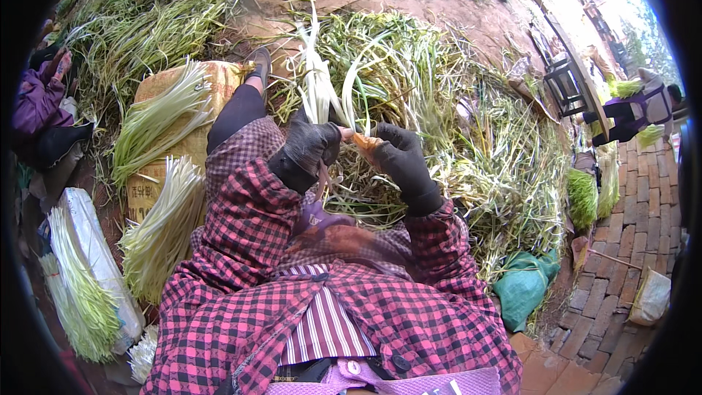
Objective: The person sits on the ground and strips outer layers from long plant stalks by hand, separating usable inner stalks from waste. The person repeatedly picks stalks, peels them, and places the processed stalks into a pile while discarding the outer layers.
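My left hand (315, 140), in a dark glove with a bare fingertip showing, is closed round a bunch of pale stalks (317, 85) whose tips point away from me. Just to its right, my right hand (397, 154), also in a dark glove, pinches a stalk with a brownish-orange piece (366, 143) at the fingers; what that piece is I cannot tell. A few thin leaves (351, 80) fan out between the hands. Beneath and beyond them lies a large heap of loose green and pale leaves (406, 77).
On the left, stalk bundles (162, 230) lie on a yellow woven sack (153, 176), others beside a white sack (93, 241). A person in purple (44, 99) sits far left; another (647, 104) stands right by a wooden bench (581, 77). A green bag (526, 285) lies right.
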A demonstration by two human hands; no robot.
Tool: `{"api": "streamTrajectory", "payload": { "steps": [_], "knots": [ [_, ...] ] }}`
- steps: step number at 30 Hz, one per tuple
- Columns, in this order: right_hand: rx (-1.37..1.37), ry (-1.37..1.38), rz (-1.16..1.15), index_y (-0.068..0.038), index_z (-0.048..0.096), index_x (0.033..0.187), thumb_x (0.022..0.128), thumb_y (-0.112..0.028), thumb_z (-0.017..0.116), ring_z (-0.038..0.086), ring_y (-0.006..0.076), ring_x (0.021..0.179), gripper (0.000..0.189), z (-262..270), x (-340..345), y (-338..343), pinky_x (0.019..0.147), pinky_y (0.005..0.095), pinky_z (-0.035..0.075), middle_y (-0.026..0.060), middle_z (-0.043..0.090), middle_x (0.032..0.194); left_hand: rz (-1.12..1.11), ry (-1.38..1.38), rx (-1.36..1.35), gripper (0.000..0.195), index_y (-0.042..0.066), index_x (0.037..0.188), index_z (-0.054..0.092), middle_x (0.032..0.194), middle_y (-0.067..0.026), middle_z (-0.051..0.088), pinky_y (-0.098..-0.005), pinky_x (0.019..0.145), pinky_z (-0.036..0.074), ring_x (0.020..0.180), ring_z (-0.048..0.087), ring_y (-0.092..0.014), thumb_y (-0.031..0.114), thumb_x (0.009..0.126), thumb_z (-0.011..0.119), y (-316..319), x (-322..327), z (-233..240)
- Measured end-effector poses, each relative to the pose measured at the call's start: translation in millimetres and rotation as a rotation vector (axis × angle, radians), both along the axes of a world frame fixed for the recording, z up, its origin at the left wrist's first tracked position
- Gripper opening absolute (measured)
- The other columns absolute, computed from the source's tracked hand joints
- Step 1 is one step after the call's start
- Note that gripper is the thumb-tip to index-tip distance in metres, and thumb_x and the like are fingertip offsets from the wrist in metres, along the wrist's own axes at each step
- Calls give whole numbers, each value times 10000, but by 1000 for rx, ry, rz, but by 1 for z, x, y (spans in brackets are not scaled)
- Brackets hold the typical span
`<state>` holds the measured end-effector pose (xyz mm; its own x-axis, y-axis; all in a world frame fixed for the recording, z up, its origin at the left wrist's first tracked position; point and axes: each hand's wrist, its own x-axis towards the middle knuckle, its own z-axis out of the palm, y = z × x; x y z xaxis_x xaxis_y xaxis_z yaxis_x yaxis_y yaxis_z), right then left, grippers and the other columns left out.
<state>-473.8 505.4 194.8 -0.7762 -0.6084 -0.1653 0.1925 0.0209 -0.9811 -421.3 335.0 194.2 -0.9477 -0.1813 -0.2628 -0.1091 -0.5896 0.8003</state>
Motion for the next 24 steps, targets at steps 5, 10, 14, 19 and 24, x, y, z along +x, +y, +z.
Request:
{"api": "streamTrajectory", "payload": {
  "steps": [5,10,14,19,24],
  "knots": [
    [131,205,-44,1,596,844,772,-57,570,506,72,603,95,-33,-7,1,528,211,409,2,574,715,-40,-10,-5,334,14,968,516,546,-35,496,-225,309,286,329,387,-105,-54,653,607,-3,2,-2],
    [621,614,-406,-34,498,599,706,-234,712,398,142,465,312,-111,-55,89,448,328,331,41,457,516,60,31,65,121,8,807,555,474,-15,441,-233,338,267,338,359,-103,27,699,607,-2,0,-1],
    [802,489,-480,-28,517,601,708,-151,675,406,112,474,227,-107,-56,163,446,292,329,23,483,522,0,6,61,119,7,694,556,449,12,380,-235,388,277,362,327,-98,105,753,591,-13,0,-16],
    [323,400,-299,-11,572,918,759,-200,665,557,164,770,264,-33,-23,79,680,303,473,94,592,875,35,6,67,100,-15,762,574,474,19,392,-228,395,295,377,344,-92,84,775,572,-15,1,-17],
    [246,539,25,5,581,889,789,-81,590,525,120,782,132,-11,-1,3,678,255,433,58,561,816,15,-65,67,108,-25,802,575,484,26,400,-227,404,313,396,367,-94,79,773,573,-15,-1,-18]
  ]
}}
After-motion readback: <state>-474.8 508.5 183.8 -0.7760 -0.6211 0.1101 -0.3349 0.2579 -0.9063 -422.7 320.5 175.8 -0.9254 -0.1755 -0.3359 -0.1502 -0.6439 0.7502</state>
